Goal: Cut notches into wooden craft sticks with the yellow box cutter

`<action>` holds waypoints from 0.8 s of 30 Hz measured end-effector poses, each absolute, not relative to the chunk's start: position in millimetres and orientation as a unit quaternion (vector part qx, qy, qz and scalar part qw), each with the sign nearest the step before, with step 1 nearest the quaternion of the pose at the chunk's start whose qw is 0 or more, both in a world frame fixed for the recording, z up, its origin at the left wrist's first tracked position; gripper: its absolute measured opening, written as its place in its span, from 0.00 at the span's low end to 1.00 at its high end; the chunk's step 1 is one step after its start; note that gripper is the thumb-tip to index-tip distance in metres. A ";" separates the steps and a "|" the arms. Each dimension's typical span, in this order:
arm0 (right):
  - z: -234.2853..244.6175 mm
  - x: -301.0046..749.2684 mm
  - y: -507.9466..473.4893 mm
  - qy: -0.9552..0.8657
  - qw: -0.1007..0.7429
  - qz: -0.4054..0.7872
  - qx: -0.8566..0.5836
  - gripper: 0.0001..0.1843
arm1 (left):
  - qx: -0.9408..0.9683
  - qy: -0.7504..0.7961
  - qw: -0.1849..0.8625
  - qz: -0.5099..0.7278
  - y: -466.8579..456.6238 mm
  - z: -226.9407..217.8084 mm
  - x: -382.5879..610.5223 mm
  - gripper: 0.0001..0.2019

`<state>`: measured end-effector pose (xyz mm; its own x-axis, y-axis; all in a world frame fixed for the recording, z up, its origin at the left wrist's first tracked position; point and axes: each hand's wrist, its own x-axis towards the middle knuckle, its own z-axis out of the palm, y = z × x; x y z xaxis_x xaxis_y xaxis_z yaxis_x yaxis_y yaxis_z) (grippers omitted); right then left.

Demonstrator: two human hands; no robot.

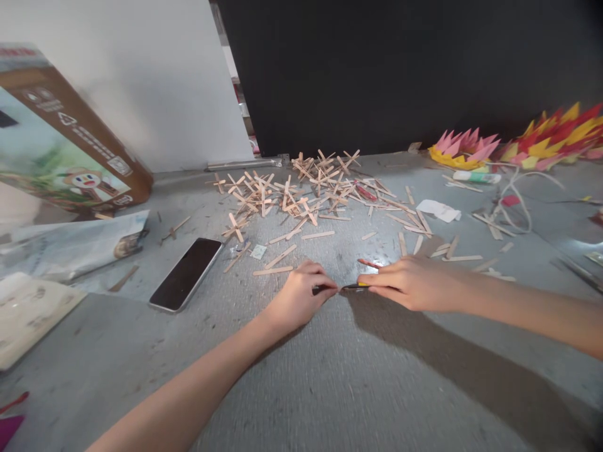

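Probably light and stiff, the slim tool (351,287) suits holding toward its right end, where the right hand (407,282) grips it, while the left hand (301,294) pinches something indistinct.

A slim, dark tool (350,287) with a yellow patch lies nearly level in the right hand (400,284), its narrow end pointing toward the left hand (301,293). There, a small dark piece (320,289) shows between the fingers, mostly hidden, its full shape unclear.
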<state>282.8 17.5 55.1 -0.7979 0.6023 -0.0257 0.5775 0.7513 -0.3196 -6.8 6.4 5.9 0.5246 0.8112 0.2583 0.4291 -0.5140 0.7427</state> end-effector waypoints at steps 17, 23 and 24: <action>61.7 279.0 13.6 -0.919 0.045 0.186 -0.344 0.16 | 0.803 0.389 0.328 0.309 5.0 7.4 -6.2 0.06; 77.6 261.4 12.8 -0.916 -0.002 0.179 -0.360 0.13 | 0.805 0.391 0.325 0.306 5.2 5.2 -6.5 0.05; 80.8 257.1 13.2 -0.920 -0.021 0.166 -0.354 0.13 | 0.805 0.392 0.324 0.305 5.1 5.3 -6.5 0.05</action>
